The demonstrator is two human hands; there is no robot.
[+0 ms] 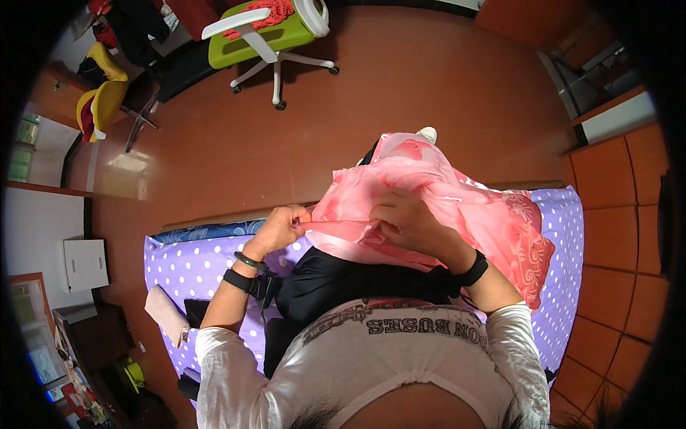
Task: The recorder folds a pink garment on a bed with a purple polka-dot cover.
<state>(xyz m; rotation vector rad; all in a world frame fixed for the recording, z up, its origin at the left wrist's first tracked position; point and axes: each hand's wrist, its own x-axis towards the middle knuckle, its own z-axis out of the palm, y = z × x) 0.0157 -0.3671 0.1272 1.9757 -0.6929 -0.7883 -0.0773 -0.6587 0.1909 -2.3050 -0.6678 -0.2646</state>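
Observation:
A thin pink patterned fabric [412,177] lies heaped across my lap and spreads to the right, where a darker pink border with pale scrolls shows. My left hand [281,228] pinches the fabric's edge between thumb and fingers. Farther right, my right hand [404,220] grips the same edge with bent fingers, and the strip between the two hands is drawn fairly straight. The right fingertips are partly hidden by the hand itself. Under the fabric and my lap is a bed with a purple polka-dot sheet [214,263].
A rolled beige cloth [166,316] lies on the sheet at the left. A green office chair [268,43] and a yellow chair [104,102] stand on the reddish-brown floor [418,64]. Wooden cabinets [611,236] border the right side. A white drawer unit [84,264] is at the left.

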